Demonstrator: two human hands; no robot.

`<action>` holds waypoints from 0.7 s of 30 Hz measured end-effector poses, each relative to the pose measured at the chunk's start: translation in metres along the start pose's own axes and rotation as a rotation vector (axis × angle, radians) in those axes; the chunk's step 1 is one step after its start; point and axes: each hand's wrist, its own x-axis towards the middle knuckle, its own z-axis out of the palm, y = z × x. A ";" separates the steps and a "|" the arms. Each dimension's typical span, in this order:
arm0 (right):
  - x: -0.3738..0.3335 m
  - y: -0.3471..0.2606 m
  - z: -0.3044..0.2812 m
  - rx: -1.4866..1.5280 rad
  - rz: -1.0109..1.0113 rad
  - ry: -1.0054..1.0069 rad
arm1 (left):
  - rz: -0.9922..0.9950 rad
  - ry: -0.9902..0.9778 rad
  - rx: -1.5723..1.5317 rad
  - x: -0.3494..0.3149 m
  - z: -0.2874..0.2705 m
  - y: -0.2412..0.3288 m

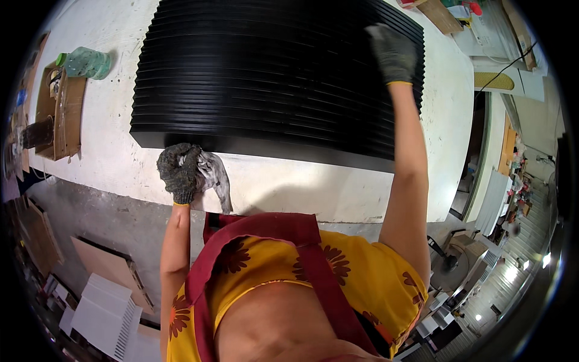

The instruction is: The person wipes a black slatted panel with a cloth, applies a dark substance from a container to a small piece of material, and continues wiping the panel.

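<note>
A large black panel [259, 84] with ridges across its face lies on a white worktable [114, 114]. My left hand [179, 172], in a dark grey knit glove, is closed round a stained grey rag [212, 175] by the panel's near left edge. The rag hangs out to the right of the fist. My right hand [395, 54], in a similar glove with a yellow cuff, reaches to the far right of the panel. Its fingers are stretched out over the ridges, slightly blurred, and no object shows in it.
At the table's left stand a greenish plastic bottle [88, 63] with a green cap and an open cardboard box [71, 117]. Another carton [439, 15] sits at the far right. Boards [105, 265] lean below the left side; a fan [449, 265] stands at the lower right.
</note>
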 end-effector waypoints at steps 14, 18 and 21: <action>-0.008 -0.203 -0.070 0.513 -0.601 -0.236 | 0.037 -0.003 0.037 -0.005 -0.003 -0.008; 0.028 -0.036 0.003 0.015 -0.102 -0.065 | -0.001 0.003 0.018 -0.006 -0.003 -0.006; -0.015 0.105 0.037 -0.229 0.757 -0.226 | -0.001 0.028 -0.054 -0.007 0.003 -0.007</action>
